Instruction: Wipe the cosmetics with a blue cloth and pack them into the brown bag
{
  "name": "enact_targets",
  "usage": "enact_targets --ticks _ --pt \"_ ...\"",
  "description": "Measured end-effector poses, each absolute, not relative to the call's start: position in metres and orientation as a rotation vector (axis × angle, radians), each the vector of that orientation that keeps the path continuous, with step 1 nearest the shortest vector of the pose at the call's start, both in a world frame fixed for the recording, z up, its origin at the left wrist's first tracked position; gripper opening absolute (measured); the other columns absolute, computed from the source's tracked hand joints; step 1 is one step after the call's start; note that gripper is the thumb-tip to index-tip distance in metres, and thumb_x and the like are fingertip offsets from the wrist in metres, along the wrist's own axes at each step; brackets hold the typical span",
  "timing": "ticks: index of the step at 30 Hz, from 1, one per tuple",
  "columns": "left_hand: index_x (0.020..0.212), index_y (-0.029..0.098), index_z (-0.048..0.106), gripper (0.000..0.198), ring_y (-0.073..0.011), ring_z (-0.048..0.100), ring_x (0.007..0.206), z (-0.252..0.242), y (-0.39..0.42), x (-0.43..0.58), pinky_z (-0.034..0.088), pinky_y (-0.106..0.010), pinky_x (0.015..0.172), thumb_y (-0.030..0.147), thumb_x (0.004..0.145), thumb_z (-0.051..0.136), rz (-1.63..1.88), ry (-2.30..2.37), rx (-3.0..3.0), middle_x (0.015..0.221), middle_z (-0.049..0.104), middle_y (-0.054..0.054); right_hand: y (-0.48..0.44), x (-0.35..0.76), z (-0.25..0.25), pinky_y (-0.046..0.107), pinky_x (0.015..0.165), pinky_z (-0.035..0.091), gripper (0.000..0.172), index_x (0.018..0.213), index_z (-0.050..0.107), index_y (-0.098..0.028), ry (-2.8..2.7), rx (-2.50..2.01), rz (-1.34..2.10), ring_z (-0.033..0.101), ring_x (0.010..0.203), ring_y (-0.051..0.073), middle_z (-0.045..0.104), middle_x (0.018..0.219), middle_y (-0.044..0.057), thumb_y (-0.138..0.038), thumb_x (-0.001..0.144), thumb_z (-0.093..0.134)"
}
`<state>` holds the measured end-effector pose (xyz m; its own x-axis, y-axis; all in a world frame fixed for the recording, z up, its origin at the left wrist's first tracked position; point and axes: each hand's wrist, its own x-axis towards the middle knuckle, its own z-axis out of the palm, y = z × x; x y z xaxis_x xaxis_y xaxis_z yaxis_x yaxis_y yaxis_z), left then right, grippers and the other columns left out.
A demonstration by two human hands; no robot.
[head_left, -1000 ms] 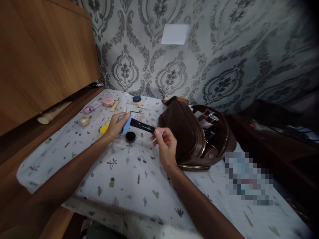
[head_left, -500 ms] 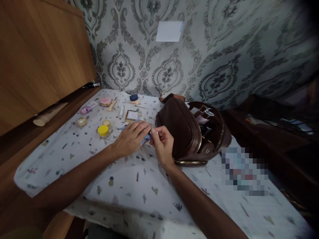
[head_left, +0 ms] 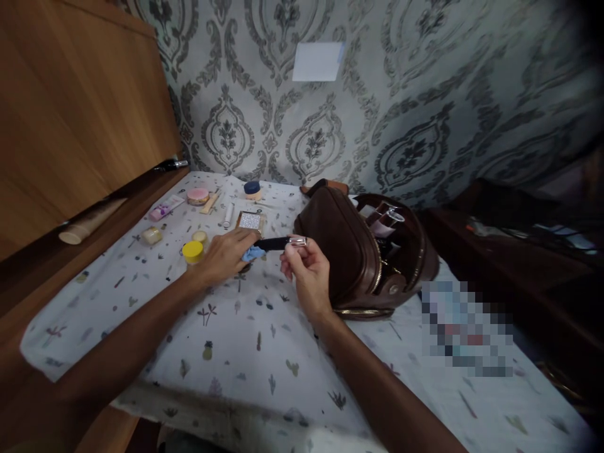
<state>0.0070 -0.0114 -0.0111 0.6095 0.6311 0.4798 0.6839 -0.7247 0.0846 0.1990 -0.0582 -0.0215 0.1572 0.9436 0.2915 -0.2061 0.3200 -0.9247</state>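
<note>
We've got the black tube (head_left: 274, 244) up over the tablecloth (head_left: 236, 352) — right hand (head_left: 309, 267) pinching its silvery end (head_left: 297, 241), left hand (head_left: 229, 255) gripping a blue cloth (head_left: 253, 253) at the other (brown bag (head_left: 337, 233) just beside).

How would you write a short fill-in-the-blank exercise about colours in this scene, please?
The left hand holds a ____-coloured cloth.
The right hand grips the black tube by its ____-coloured end.
The bag beside the right hand is ____-coloured.
Missing words: blue; silver; brown.
</note>
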Motion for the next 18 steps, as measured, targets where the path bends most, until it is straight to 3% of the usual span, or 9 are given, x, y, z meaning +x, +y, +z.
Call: enact_targets --ticks 4,8,11,15,18 --pt "0.095 0.019 0.061 0.026 -0.0203 0.064 0.077 -0.008 -0.020 0.018 0.043 -0.028 0.068 0.043 0.099 0.051 -0.960 -1.172 -2.934 0.085 0.069 -0.005 -0.057 0.197 -0.026 0.021 0.045 0.037 0.037 0.077 0.062 -0.021 -1.167 -0.866 1.062 0.047 0.054 0.010 0.057 0.064 -0.004 -0.054 0.076 0.077" --pt "0.094 0.019 0.061 0.026 -0.0174 0.061 0.070 -0.005 -0.025 0.025 0.040 -0.025 0.064 0.045 0.093 0.057 -1.003 -1.252 -3.176 0.079 0.066 -0.002 -0.056 0.197 -0.028 0.026 0.069 0.050 0.030 0.082 0.066 -0.022 -1.130 -0.836 0.999 0.057 0.072 0.014 0.064 0.078 -0.002 -0.048 0.076 0.079" --pt "0.098 0.018 0.061 0.024 -0.0168 0.061 0.072 -0.002 -0.021 0.023 0.042 -0.023 0.066 0.040 0.087 0.062 -0.897 -1.200 -3.386 0.083 0.066 -0.001 -0.056 0.196 -0.027 0.030 0.082 0.051 0.029 0.085 0.065 -0.022 -1.068 -0.803 1.036 0.061 0.080 0.016 0.066 0.081 -0.002 -0.047 0.078 0.077" --pt "0.098 0.016 0.064 0.022 -0.0179 0.061 0.079 0.005 -0.014 0.012 0.045 -0.024 0.070 0.035 0.088 0.060 -0.900 -1.182 -3.521 0.087 0.066 -0.002 -0.056 0.196 -0.024 0.033 0.084 0.052 0.033 0.093 0.063 -0.024 -0.956 -0.752 1.121 0.062 0.081 0.017 0.066 0.083 -0.001 -0.052 0.080 0.074" --pt "0.105 0.016 0.066 0.025 -0.0196 0.063 0.086 0.008 -0.013 0.007 0.047 -0.025 0.075 0.032 0.089 0.059 -0.983 -1.222 -3.588 0.094 0.068 -0.003 -0.056 0.196 -0.021 0.031 0.077 0.053 0.036 0.091 0.059 -0.024 -0.914 -0.738 1.146 0.060 0.081 0.016 0.063 0.085 -0.002 -0.054 0.078 0.075"
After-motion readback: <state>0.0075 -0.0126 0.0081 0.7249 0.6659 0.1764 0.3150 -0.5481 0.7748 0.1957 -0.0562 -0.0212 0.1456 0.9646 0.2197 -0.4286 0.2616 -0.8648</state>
